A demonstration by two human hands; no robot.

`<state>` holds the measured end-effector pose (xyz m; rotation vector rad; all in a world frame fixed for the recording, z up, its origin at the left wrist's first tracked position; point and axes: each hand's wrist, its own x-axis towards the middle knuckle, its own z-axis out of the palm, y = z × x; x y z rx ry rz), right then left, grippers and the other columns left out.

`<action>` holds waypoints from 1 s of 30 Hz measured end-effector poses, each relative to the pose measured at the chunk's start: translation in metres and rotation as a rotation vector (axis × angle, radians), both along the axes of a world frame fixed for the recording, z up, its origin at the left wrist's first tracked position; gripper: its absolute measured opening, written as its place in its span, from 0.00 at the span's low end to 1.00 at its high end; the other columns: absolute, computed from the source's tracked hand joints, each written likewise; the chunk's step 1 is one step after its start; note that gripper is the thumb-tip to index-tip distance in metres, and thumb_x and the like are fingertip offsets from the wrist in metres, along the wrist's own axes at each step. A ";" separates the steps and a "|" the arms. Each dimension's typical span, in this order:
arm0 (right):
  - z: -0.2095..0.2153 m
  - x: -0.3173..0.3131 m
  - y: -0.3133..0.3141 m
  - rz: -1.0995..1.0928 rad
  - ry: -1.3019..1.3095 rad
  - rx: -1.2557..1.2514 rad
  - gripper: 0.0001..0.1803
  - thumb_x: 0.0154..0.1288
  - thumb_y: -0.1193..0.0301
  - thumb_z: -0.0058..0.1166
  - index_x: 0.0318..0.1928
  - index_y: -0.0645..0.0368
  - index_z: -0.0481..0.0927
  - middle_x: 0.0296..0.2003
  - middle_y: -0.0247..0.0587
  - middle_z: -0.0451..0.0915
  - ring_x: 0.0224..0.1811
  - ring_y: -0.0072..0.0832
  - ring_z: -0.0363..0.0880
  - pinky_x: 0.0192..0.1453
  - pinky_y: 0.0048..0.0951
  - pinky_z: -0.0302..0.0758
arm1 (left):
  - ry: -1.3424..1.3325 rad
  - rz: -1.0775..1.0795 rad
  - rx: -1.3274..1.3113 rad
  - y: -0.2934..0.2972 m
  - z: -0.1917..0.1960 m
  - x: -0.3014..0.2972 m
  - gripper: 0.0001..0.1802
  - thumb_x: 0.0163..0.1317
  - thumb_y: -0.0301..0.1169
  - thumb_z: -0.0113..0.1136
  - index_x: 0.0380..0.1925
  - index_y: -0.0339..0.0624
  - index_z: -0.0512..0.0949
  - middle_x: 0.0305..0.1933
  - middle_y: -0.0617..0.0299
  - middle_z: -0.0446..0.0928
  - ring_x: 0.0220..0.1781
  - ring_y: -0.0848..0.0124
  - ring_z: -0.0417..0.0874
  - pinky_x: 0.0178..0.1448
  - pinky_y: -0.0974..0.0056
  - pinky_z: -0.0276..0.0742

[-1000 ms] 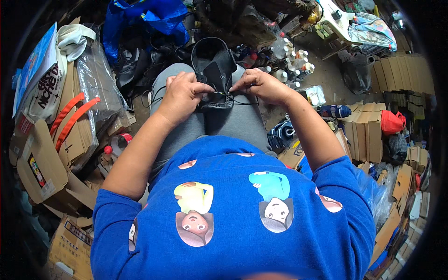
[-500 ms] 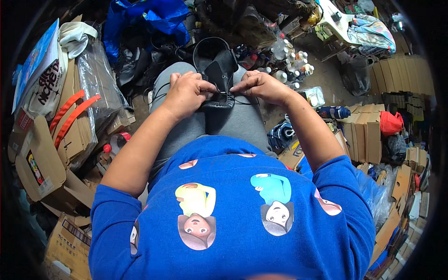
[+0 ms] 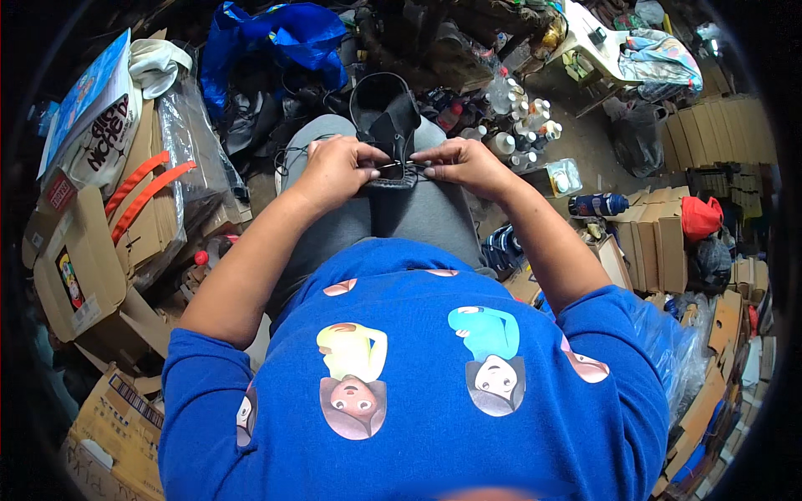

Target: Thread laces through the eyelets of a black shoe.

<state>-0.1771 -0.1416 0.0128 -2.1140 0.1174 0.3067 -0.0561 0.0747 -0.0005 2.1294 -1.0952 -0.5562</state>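
Sits with a black boot-shaped piece (image 3: 390, 125) set across the grey trousers (image 3: 418, 219), between the knees and with its round opening pointing away from the body, probably for a steady rest within easy reach of both hands. Holds the left hand (image 3: 338, 167) at one side of the near end and the right hand (image 3: 464, 164) at the other, fingertips facing across a narrow gap, perhaps to work on the same small spot from both directions. Curls the left thumb and forefinger almost into a pinch by a thin pale sliver (image 3: 391, 165); bends the right thumb and forefinger likewise, nearly together, just opposite. Too small and shadowed at the tips to tell whether closed on the sliver, on the black edge or on nothing. Bends both elbows outward, seemingly to leave a clear view down onto the fingertips. Lets a dark cord (image 3: 284, 157) lie loose over the left knee, apparently out of the way of the fingers. Around the seat, close at hand: a blue bag (image 3: 280, 50) beyond the left knee, white-capped bottles (image 3: 525, 138) bunched beyond the right, likely to save floor space, and flattened cardboard (image 3: 656, 225) stacked on edge farther right, presumably for compactness.
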 end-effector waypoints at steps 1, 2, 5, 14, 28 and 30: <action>-0.002 -0.002 0.002 -0.055 -0.003 0.064 0.16 0.56 0.73 0.61 0.48 0.52 0.83 0.32 0.31 0.79 0.35 0.19 0.74 0.43 0.22 0.71 | 0.007 0.012 0.014 0.000 0.000 0.000 0.12 0.49 0.35 0.66 0.36 0.55 0.85 0.28 0.68 0.80 0.39 0.70 0.79 0.52 0.60 0.60; -0.005 -0.002 0.004 -0.056 -0.002 0.068 0.16 0.56 0.73 0.61 0.48 0.52 0.83 0.32 0.31 0.79 0.35 0.19 0.74 0.43 0.22 0.71 | 0.008 0.010 0.017 -0.001 0.001 -0.001 0.12 0.49 0.35 0.66 0.36 0.55 0.85 0.28 0.68 0.80 0.39 0.70 0.79 0.52 0.60 0.60; -0.010 0.001 0.007 -0.186 0.093 0.421 0.15 0.58 0.75 0.59 0.47 0.58 0.82 0.32 0.30 0.81 0.32 0.13 0.74 0.39 0.17 0.71 | 0.106 0.135 0.058 -0.007 0.001 -0.005 0.13 0.49 0.33 0.68 0.36 0.47 0.83 0.29 0.66 0.82 0.34 0.75 0.80 0.44 0.66 0.70; -0.003 0.026 0.014 -0.108 0.092 0.162 0.08 0.56 0.70 0.64 0.35 0.60 0.82 0.24 0.24 0.78 0.25 0.12 0.70 0.29 0.17 0.67 | 0.059 -0.004 0.118 -0.019 0.013 -0.001 0.08 0.50 0.36 0.66 0.31 0.49 0.81 0.28 0.69 0.81 0.35 0.74 0.79 0.53 0.59 0.56; -0.009 0.002 -0.014 0.023 -0.054 -0.058 0.11 0.56 0.65 0.64 0.37 0.55 0.82 0.36 0.32 0.70 0.41 0.22 0.70 0.47 0.24 0.68 | 0.034 -0.029 0.163 -0.002 0.024 0.009 0.09 0.57 0.31 0.56 0.37 0.42 0.77 0.37 0.47 0.79 0.44 0.50 0.80 0.47 0.54 0.74; 0.002 -0.006 -0.022 0.009 -0.063 0.020 0.10 0.56 0.65 0.63 0.36 0.57 0.81 0.35 0.33 0.70 0.41 0.22 0.70 0.47 0.24 0.68 | -0.071 -0.071 0.124 -0.004 0.017 0.011 0.09 0.58 0.30 0.55 0.38 0.41 0.78 0.35 0.46 0.79 0.42 0.50 0.80 0.46 0.53 0.74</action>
